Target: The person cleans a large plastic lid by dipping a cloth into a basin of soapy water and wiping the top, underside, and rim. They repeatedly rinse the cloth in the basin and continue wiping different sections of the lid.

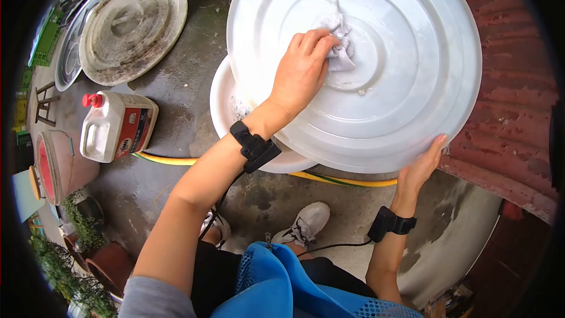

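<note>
A large round white plastic lid (412, 100) with raised rings fills the upper right, wet on its surface. My left hand (303, 68) is closed on a crumpled whitish cloth (338, 59), pressed against the lid near its centre. At the lid's lower right rim, my right hand (421, 168) grips the edge, some of its fingers hidden behind it. Partly covered by the lid, a white basin (222, 97) with suds in it stands beneath.
A dirty round lid (134, 29) lies at the upper left, above a white jug (120, 126) with a red cap. A yellow hose (168, 159) crosses the wet floor. Buckets (70, 165) and potted plants (85, 224) stand left. Red corrugated metal (506, 94) is at the right.
</note>
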Demonstrator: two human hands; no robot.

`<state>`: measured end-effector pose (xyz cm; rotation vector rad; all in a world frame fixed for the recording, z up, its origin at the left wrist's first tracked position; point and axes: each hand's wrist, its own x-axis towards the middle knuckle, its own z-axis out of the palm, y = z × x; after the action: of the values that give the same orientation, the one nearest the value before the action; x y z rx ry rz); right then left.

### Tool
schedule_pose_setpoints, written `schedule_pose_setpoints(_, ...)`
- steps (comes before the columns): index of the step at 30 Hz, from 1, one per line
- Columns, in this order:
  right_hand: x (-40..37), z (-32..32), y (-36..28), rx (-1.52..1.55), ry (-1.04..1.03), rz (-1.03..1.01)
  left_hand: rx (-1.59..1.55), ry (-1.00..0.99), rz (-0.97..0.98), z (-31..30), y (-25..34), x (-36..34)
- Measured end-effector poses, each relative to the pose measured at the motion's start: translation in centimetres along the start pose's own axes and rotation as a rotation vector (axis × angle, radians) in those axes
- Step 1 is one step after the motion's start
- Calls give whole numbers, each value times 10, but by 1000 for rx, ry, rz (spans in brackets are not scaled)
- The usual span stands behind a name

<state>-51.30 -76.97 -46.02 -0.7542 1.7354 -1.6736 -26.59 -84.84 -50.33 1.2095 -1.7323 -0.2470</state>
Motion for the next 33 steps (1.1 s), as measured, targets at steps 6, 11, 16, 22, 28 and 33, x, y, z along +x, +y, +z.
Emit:
schedule_pose_setpoints(6, 3, 1, 5, -3, 37, -12, -52, -149, -152, -10, -5, -44)
schedule_pose_setpoints(11, -1, 4, 4, -21, 54, 5, -138, -231, -81, 10, 29, -43)
schedule_pose_setpoints(16, 3, 7, -6, -28, 52, -69, -226, -142, -50, 14, 27, -15)
schedule_pose_setpoints(22, 9, 2, -3, -51, 36, -97, -122, -172, -289, -14, -21, -27)
schedule_pose_setpoints(28, 6, 1, -9, -55, 71, -143, 276, -565, -349, -65, -88, -109)
schedule_pose_setpoints(33, 3, 5, -17, -47, 70, -164, 683, -689, -218, -33, -105, -174)
